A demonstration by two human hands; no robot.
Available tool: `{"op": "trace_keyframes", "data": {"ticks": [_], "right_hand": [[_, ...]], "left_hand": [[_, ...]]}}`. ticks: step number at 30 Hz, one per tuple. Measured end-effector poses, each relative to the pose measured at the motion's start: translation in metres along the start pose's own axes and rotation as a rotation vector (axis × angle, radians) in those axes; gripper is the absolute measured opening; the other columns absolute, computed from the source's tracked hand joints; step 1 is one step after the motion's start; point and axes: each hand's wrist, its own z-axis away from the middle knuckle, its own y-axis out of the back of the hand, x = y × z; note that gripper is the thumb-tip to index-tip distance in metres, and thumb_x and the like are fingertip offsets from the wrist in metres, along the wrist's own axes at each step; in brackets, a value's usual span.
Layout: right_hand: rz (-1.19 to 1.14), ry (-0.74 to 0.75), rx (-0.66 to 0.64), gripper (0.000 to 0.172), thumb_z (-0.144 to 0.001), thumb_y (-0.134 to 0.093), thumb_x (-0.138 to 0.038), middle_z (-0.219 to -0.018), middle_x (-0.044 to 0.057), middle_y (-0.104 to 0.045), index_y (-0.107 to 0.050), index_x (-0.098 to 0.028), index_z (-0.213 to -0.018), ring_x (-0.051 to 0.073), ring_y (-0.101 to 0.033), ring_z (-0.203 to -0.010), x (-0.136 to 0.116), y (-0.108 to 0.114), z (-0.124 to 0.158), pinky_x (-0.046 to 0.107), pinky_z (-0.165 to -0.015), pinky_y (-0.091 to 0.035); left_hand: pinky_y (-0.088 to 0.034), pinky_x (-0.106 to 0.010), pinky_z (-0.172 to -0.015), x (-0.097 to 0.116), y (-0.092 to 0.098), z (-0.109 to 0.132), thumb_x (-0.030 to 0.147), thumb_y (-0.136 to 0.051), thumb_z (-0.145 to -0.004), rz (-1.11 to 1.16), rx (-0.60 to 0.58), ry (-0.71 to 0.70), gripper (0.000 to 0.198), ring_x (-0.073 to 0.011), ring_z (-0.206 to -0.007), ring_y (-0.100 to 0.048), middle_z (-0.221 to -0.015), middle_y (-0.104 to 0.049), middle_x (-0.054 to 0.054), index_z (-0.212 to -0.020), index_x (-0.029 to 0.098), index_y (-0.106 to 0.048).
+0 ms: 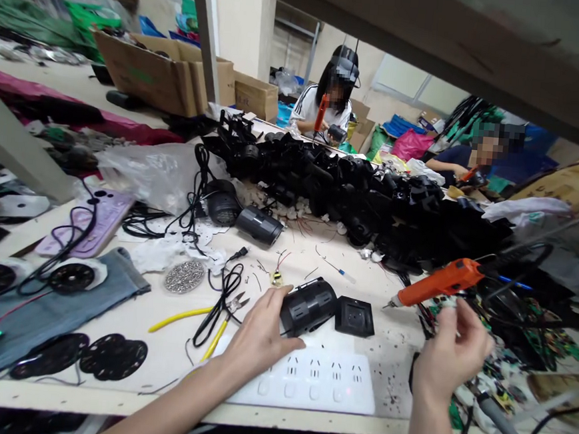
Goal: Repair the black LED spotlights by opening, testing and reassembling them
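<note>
Left hand (260, 338): fingers clamping on the black housing (308, 305), sitting on the worktop (159, 347).
Right hand (452, 350): fingers curling, perhaps pinching something small.
Around: orange screwdriver (439, 282) hanging beside; power strip (311, 379) lying below; black parts (371, 197) piling behind.

Cardboard boxes (151, 69) were stacked far left, a post (206, 33) was set before cream walls (235, 19), windows (415, 83) far right.

A bare strip of bench (365, 276) lay open at frame centre; the black parts heap (362, 189) blocked beyond, tangled cables (189, 216) crowded centre-left.
</note>
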Motion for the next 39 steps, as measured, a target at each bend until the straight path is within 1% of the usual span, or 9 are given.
{"op": "trace_keyframes", "data": {"ticks": [1,2,5,7,9,15,24,31,39], "right_hand": [[-0.017,0.015,0.041,0.048,-0.082,-0.062,-0.050,-0.105,0.011,-0.050,-0.062,-0.014,-0.113,0.026,-0.056,-0.095,-0.008,-0.001,0.013,0.048,-0.091,-0.045],[-0.040,0.048,-0.023,0.044,-0.083,-0.063,-0.047,-0.105,0.011,-0.052,-0.063,-0.015,-0.113,0.025,-0.056,-0.095,-0.016,-0.004,0.028,0.048,-0.090,-0.046],[0.021,0.137,-0.627,0.059,-0.077,-0.069,-0.051,-0.122,0.016,-0.051,-0.057,-0.020,-0.126,0.034,-0.051,-0.114,-0.038,-0.021,0.072,0.057,-0.095,-0.043],[0.161,0.144,-0.865,0.085,-0.066,-0.077,-0.055,-0.135,0.020,-0.045,-0.048,-0.018,-0.137,0.042,-0.042,-0.126,-0.047,-0.034,0.092,0.063,-0.101,-0.038],[0.280,0.140,-0.983,0.099,-0.059,-0.082,-0.053,-0.142,0.024,-0.038,-0.042,-0.014,-0.142,0.045,-0.038,-0.129,-0.052,-0.043,0.102,0.063,-0.103,-0.035],[0.389,0.160,-1.004,0.089,-0.062,-0.078,-0.040,-0.138,0.025,-0.043,-0.046,-0.011,-0.140,0.043,-0.045,-0.124,-0.062,-0.048,0.098,0.058,-0.101,-0.040],[0.448,0.111,-1.062,0.096,-0.057,-0.079,-0.047,-0.131,0.023,-0.049,-0.048,-0.010,-0.140,0.040,-0.048,-0.119,-0.068,-0.053,0.090,0.052,-0.104,-0.038],[0.437,0.090,-1.085,0.096,-0.056,-0.078,-0.050,-0.132,0.022,-0.046,-0.049,-0.013,-0.140,0.041,-0.046,-0.122,-0.066,-0.052,0.087,0.049,-0.106,-0.036],[0.464,0.093,-1.120,0.094,-0.057,-0.078,-0.052,-0.122,0.019,-0.052,-0.052,-0.015,-0.139,0.038,-0.049,-0.118,-0.070,-0.053,0.081,0.047,-0.103,-0.039]], "left_hand": [[-0.044,-0.049,-0.102,0.000,-0.001,0.000,0.027,-0.079,-0.061,0.005,0.004,-0.003,0.078,-0.0317,-0.121,-0.054,-0.129,-0.055,-0.013,-0.129,0.021,-0.041],[-0.044,-0.049,-0.101,-0.001,-0.001,0.000,0.026,-0.079,-0.061,0.009,0.007,-0.006,0.078,-0.0317,-0.121,-0.053,-0.130,-0.054,-0.013,-0.130,0.021,-0.040],[-0.044,-0.050,-0.101,-0.003,-0.003,0.001,0.025,-0.077,-0.063,0.008,0.022,-0.020,0.080,-0.0319,-0.121,-0.053,-0.130,-0.053,-0.014,-0.133,0.021,-0.037],[-0.045,-0.048,-0.101,-0.006,-0.003,0.001,0.022,-0.072,-0.064,0.004,0.021,-0.048,0.080,-0.0313,-0.120,-0.053,-0.129,-0.053,-0.015,-0.135,0.019,-0.035],[-0.047,-0.047,-0.100,-0.008,-0.004,0.001,0.020,-0.068,-0.066,0.001,0.015,-0.078,0.078,-0.0311,-0.120,-0.054,-0.128,-0.053,-0.016,-0.136,0.018,-0.033],[-0.050,-0.046,-0.096,-0.013,-0.006,0.002,0.015,-0.055,-0.069,-0.058,0.032,-0.098,0.072,-0.0305,-0.117,-0.057,-0.128,-0.055,-0.015,-0.138,0.018,-0.033],[-0.051,-0.045,-0.094,-0.009,-0.006,-0.001,0.031,-0.060,-0.066,-0.135,0.025,-0.010,0.081,-0.0319,-0.116,-0.060,-0.125,-0.060,-0.017,-0.139,0.011,-0.033],[-0.050,-0.047,-0.095,-0.007,-0.008,-0.005,0.030,-0.057,-0.061,-0.166,0.063,-0.030,0.069,-0.0343,-0.116,-0.060,-0.123,-0.061,-0.018,-0.126,0.011,-0.045],[-0.048,-0.042,-0.097,-0.001,-0.007,-0.006,0.028,-0.058,-0.060,-0.148,-0.009,0.026,0.068,-0.0327,-0.115,-0.058,-0.123,-0.058,-0.020,-0.124,0.008,-0.045]]}}
